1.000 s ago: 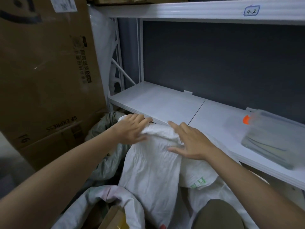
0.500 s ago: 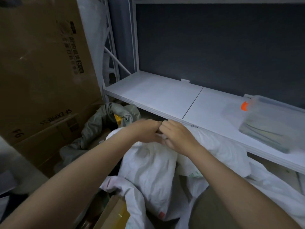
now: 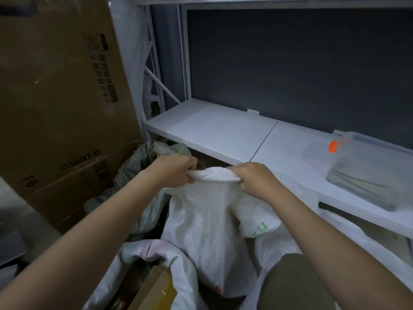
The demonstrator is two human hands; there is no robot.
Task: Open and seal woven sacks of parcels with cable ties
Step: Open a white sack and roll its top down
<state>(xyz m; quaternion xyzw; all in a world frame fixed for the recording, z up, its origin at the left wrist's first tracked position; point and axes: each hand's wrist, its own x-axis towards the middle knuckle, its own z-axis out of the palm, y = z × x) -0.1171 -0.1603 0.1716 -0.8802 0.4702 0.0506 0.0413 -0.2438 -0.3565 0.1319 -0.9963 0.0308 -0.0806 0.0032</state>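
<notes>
Change: half a second ago both hands were bunched together at the sack's top; now they have drawn apart, with the gathered edge stretched between them.
White woven sack (image 3: 207, 222): stands at centre, near the front edge of the shelf, its top rolled into a thick band held level between the two hands; the body hangs creased below.
Left hand (image 3: 176, 170): fingers clenched round the left end of the rolled edge, knuckles up.
Right hand (image 3: 254, 177): fingers curled round the right end of the same edge, thumb tucked under the cloth.
Other sacks: a second white sack with green print (image 3: 259, 222) lies just right of the held one, touching it; a grey-green sack (image 3: 143, 157) slumps to the far left behind the left hand; another pale sack (image 3: 156, 253) lies near, at lower left, with a brown carton (image 3: 156, 291) beside it.
Shelf (image 3: 214, 128): white, running from far left to right, behind the sacks.
Clear plastic box (image 3: 371, 173): sits on the shelf at right, with an orange clip; its contents are blurred.
Cardboard boxes (image 3: 58, 97): tall, stacked at left, printed "SF EXPRESS" upside down.
</notes>
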